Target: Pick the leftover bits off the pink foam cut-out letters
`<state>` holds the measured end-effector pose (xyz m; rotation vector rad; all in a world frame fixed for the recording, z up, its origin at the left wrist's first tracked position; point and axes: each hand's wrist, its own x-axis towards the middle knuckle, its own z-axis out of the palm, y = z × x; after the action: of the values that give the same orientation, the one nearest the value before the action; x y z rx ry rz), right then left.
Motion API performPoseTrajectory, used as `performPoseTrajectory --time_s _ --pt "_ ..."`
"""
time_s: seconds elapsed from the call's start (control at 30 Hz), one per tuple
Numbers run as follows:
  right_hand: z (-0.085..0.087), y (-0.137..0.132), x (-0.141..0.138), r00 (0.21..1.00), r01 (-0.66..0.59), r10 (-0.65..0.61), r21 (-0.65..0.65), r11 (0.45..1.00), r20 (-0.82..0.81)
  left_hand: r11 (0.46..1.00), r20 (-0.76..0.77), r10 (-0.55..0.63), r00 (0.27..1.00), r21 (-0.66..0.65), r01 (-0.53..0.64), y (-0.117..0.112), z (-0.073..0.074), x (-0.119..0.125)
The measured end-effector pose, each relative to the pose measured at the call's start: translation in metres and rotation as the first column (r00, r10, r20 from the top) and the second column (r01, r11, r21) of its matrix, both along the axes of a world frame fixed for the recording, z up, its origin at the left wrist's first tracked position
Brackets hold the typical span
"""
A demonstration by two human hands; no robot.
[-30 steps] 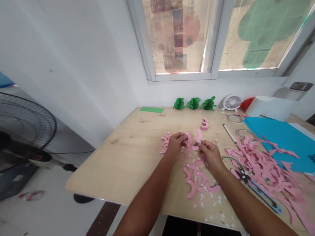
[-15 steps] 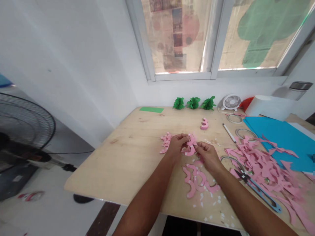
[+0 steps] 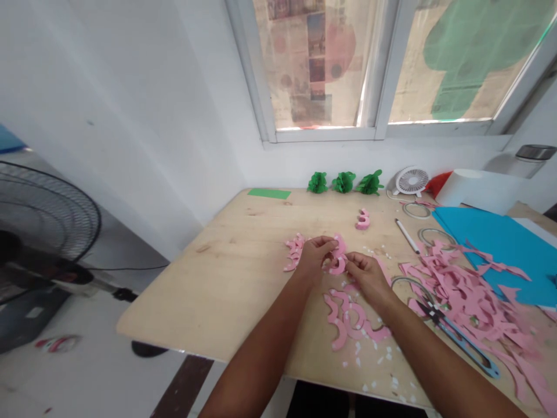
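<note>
My left hand (image 3: 314,256) and my right hand (image 3: 368,274) meet over the middle of a plywood table (image 3: 195,290). Both pinch a curved pink paper piece (image 3: 338,256) between their fingertips, and the fingers hide part of it. Just left of my left hand lies a small heap of pink paper curls (image 3: 295,252). Below my right hand sit looser curved pink strips (image 3: 346,321). A folded pink paper piece (image 3: 362,220) stands farther off, beyond both hands.
Long blue-handled scissors (image 3: 452,334) lie on pink paper offcuts (image 3: 461,287) at right, beside a blue sheet (image 3: 491,249). Three green paper balls (image 3: 343,182) and a small white fan (image 3: 411,180) line the far edge. A standing fan (image 3: 43,217) is left of the table.
My hands have drawn closer together around the pink piece. The strip that stood up near my right hand is now gathered into the piece.
</note>
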<state>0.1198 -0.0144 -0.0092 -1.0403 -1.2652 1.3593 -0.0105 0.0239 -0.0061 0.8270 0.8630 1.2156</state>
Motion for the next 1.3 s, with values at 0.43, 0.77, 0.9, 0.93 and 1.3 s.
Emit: performPoseTrajectory --time_s 0.43,0.77,0.9,0.93,1.3 --pt "-0.0027 0.0011 0.0011 1.0 -0.013 0.012 0.049 0.999 0.018 0.999 -0.021 0.029 0.999 0.038 -0.028 -0.0014 0.002 0.0007" --pt "-0.0071 0.0014 0.0027 0.997 -0.022 0.015 0.091 0.996 0.079 0.995 -0.062 0.08 0.995 0.07 -0.076 -0.0021 0.0007 0.0043" --pt "-0.0075 0.0013 0.0017 0.996 -0.016 0.009 0.079 0.997 0.083 0.993 -0.06 0.093 0.994 0.076 -0.088 -0.0024 0.0006 0.005" --pt "-0.0075 0.0014 0.0014 0.997 -0.013 0.006 0.076 0.997 0.083 0.992 -0.064 0.098 0.993 0.082 -0.092 -0.0023 0.0003 0.0048" --pt "-0.0067 0.0013 0.0011 0.993 -0.002 -0.01 0.098 0.995 0.116 0.982 -0.122 0.135 0.983 0.148 -0.116 -0.0002 -0.0028 0.003"
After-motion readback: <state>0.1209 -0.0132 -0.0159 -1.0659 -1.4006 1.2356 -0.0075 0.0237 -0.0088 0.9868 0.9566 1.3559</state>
